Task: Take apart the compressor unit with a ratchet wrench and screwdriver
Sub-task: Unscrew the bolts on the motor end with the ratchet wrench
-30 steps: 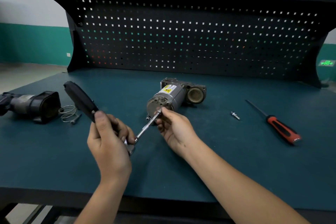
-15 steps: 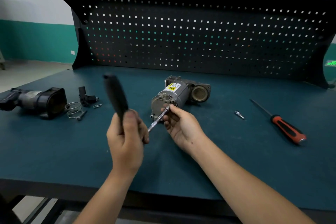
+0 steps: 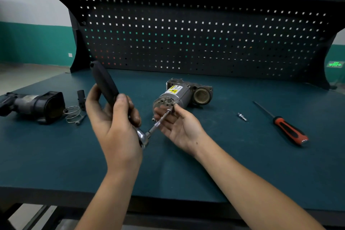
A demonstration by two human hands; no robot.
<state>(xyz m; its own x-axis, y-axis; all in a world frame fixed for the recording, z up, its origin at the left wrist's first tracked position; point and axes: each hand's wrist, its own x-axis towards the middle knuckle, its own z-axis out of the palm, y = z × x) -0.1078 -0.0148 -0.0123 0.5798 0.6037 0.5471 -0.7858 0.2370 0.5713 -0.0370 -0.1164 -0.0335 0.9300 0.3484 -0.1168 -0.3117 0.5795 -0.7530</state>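
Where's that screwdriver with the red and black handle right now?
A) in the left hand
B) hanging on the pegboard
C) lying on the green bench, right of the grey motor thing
C: the red-and-black-handled screwdriver lies untouched on the dark green benchtop, right of the grey metal compressor unit.

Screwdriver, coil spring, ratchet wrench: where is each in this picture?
Screwdriver (image 3: pixel 289 130): head view, on its red-and-black handle.
Coil spring (image 3: pixel 72 114): head view, on its wire loops.
Ratchet wrench (image 3: pixel 105 82): head view, on its black handle.

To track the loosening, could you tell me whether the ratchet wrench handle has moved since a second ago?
Yes: the ratchet wrench handle swung clockwise, its tip nearer the compressor unit.
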